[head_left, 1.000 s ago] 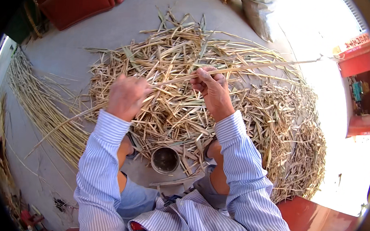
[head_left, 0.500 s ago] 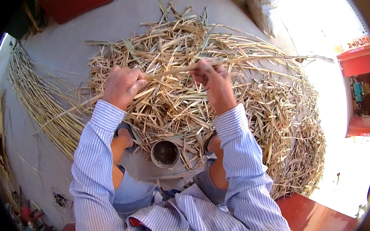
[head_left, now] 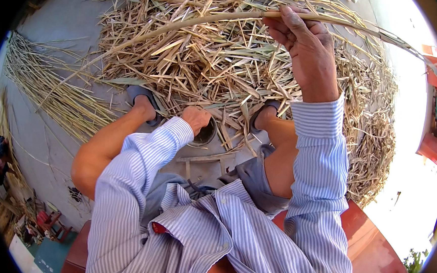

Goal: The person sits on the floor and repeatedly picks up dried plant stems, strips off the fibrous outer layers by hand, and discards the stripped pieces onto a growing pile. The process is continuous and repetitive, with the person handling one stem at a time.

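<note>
A long, thin reed stalk (head_left: pixel 186 24) stretches in a bow from the lower left up to the far right. My right hand (head_left: pixel 306 46) pinches it between thumb and fingers, raised above a heap of dry leaf strips and husks (head_left: pixel 208 65). Between my feet stands a small round bowl (head_left: pixel 207 137) with something dark inside. My left hand (head_left: pixel 196 118) is at the bowl's near left rim, knuckles up, its fingertips dipping out of sight within it. Whether those fingers hold anything is hidden.
A spread of long cut stalks (head_left: pixel 54 89) lies on the grey floor at the left. Close before me is a wooden frame piece (head_left: pixel 204 159). A red-brown glossy surface (head_left: pixel 373 249) is at the lower right. Another person (head_left: pixel 0 156) shows at the far left edge.
My left hand has let go of the stalk and dropped to the bowl. Still gripping the stalk, my right hand has moved up and to the right. The view has shifted too.
</note>
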`<state>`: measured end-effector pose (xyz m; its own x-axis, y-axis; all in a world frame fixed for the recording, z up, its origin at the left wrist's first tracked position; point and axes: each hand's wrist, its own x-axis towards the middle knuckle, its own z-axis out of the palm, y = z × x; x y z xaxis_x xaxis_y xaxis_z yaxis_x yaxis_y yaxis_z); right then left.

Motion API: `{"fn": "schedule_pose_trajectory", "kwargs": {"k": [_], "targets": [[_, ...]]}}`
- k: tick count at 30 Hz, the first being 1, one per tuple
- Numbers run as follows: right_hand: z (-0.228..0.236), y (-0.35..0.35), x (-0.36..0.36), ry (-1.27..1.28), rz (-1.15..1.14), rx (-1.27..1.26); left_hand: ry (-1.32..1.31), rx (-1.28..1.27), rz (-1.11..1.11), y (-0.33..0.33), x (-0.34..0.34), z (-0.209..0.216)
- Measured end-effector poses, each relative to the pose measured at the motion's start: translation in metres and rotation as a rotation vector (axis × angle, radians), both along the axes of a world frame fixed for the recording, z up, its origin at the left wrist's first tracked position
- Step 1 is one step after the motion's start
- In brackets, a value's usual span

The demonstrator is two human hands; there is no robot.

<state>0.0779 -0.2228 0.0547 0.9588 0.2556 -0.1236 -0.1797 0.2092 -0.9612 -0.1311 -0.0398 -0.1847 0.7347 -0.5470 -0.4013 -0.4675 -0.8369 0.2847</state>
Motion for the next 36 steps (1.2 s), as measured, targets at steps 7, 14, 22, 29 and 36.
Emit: {"fn": "schedule_pose_trajectory", "kwargs": {"k": [7,14,22,29,36], "targets": [[0.015,-0.024,-0.023,-0.020,-0.041,-0.085,0.152,0.221,-0.020,-0.021,-0.049,-0.084],[0.013,-0.023,-0.030,-0.029,-0.046,-0.093,0.564,0.289,-0.158,-0.027,-0.041,-0.105],[0.016,-0.023,-0.020,0.065,-0.050,0.062,-0.323,-0.224,0.040,-0.032,0.053,0.053],[0.018,-0.020,-0.016,-0.045,0.031,0.164,-1.065,-0.427,0.187,-0.003,0.107,0.253],[0.024,-0.015,-0.027,-0.052,0.061,0.201,-0.872,-0.557,0.349,0.021,0.133,0.245]]}}
